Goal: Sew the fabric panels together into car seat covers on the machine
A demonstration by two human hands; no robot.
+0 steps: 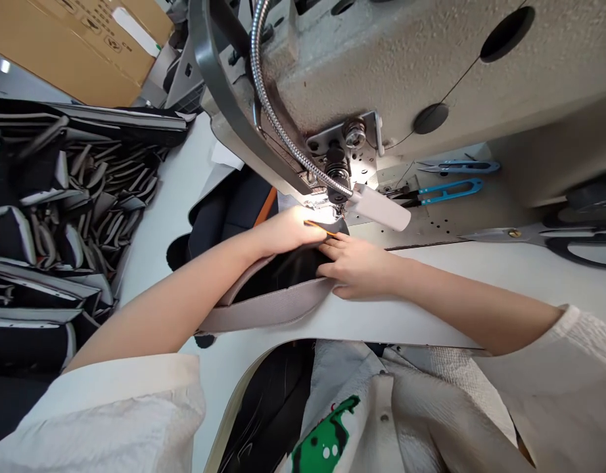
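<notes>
A black fabric piece (293, 270) with a greyish-mauve backing and a thin orange trim lies under the sewing machine's (392, 79) head. My left hand (290, 230) is closed on its upper edge, close beside the lit needle area; its fingertips are partly hidden. From the right, my right hand (357, 266) grips the same piece, fingers over the edge by the orange trim and thumb lower down. Behind my left forearm, more dark fabric with an orange stripe (266, 205) spreads over the table. The needle tip itself is hard to make out.
Blue-handled thread snips (451, 190) and large scissors (544, 235) lie right of the needle. A lamp (382, 207) on a flexible metal neck hangs close above my hands. Stacked dark padded pieces (81, 203) fill the left, with a cardboard box (81, 46) behind. The white table (431, 309) curves inward near me.
</notes>
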